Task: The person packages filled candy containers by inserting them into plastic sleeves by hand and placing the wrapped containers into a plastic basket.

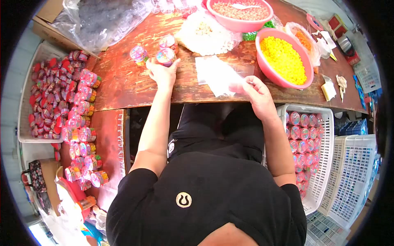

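At the near left of the table, my left hand (pixel 163 76) has its thumb and fingers around the lower part of a small round jar (pixel 166 56) with a patterned top. Two similar jars, one jar (pixel 138 53) to the left and another jar (pixel 168 42) just behind, stand close by. My right hand (pixel 259 97) is closed near the table's front edge, fingers bent together at the right end of some thin white sheets (pixel 219 76). What its fingertips pinch is blurred and pale, so I cannot make it out.
A pink basin (pixel 283 57) of yellow pieces and another pink basin (pixel 240 22) of brown pieces stand behind. A bag of pale pieces (pixel 205 35) lies between. Filled jars (pixel 84 135) are stacked at left beside a crate (pixel 24 102); another crate (pixel 326 164) holds jars at right.
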A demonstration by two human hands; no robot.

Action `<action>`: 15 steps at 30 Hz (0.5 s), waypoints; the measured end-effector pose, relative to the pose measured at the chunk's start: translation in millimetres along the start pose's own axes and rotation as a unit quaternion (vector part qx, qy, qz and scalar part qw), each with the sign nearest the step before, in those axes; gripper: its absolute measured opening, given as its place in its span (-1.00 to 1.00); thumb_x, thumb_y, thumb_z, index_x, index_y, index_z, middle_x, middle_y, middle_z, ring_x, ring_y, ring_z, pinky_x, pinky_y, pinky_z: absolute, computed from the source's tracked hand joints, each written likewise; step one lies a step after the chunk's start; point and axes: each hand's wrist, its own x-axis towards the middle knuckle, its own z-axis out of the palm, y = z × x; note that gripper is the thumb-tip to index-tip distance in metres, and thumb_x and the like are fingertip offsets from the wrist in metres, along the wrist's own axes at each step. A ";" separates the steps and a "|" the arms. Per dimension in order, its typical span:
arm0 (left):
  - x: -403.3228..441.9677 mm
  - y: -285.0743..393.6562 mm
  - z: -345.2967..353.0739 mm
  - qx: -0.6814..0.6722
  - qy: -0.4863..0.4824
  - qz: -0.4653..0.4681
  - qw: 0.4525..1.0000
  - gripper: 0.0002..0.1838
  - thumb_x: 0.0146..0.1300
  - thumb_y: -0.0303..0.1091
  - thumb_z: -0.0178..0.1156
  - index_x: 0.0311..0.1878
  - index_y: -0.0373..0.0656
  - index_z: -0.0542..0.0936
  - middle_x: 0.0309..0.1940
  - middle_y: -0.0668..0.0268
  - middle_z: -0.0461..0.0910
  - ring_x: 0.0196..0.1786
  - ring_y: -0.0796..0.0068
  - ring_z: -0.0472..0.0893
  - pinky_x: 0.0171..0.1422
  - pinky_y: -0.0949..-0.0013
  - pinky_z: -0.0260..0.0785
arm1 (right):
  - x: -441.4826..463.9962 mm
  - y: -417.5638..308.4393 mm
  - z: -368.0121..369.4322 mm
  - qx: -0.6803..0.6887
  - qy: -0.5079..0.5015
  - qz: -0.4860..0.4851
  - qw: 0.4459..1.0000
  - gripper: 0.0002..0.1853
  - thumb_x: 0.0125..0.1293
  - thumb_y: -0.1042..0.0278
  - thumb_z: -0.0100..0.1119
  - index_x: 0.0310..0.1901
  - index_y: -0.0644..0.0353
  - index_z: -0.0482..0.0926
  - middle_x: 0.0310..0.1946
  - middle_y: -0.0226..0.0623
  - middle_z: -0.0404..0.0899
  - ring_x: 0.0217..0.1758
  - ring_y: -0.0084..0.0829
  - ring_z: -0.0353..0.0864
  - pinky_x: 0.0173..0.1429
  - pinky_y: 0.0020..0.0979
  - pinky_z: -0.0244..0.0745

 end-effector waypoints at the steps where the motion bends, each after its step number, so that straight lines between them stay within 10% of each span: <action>1: 4.8 3.5 -3.1 -0.047 -0.045 -0.053 0.996 0.13 -0.34 -0.06 0.59 0.19 -0.46 0.11 0.05 -0.10 0.30 0.11 0.11 0.36 0.27 0.17 0.17 | -0.1 -1.0 -0.1 -0.002 0.002 0.001 1.000 -0.88 0.32 0.43 0.06 -0.16 0.24 0.48 -0.29 -0.30 0.60 -0.22 -0.50 0.59 -0.03 -0.45 0.48; 5: 4.7 18.1 -24.0 -0.352 -0.114 -0.110 0.923 -0.16 -0.13 -0.24 0.51 0.09 -0.38 0.19 -0.12 0.07 0.47 -0.07 0.37 0.51 0.08 0.34 0.35 | 0.3 -8.2 -6.0 0.019 0.012 0.015 1.000 -0.82 0.31 0.40 0.09 -0.13 0.31 0.50 -0.24 -0.23 0.61 -0.19 -0.40 0.61 0.00 -0.36 0.49; 9: -22.7 55.5 -74.9 -0.647 -0.299 -0.205 0.671 -0.61 0.23 -0.32 0.23 0.05 -0.27 0.39 -0.11 0.23 0.54 -0.14 0.44 0.57 -0.08 0.38 0.45 | 1.8 -14.3 -14.4 0.033 -0.005 0.052 0.998 -0.77 0.29 0.41 0.11 -0.08 0.35 0.52 -0.16 -0.16 0.60 -0.15 -0.34 0.61 0.03 -0.32 0.49; 15: -53.5 70.8 -111.9 -0.605 -0.592 -0.244 0.474 -0.35 0.17 -0.19 0.27 0.25 -0.29 0.29 0.02 0.19 0.49 -0.04 0.37 0.57 -0.01 0.36 0.47 | 2.4 -37.9 -7.4 0.071 -0.067 0.085 0.992 -0.81 0.27 0.39 0.15 -0.18 0.34 0.56 -0.11 -0.20 0.60 -0.08 -0.36 0.60 0.08 -0.36 0.46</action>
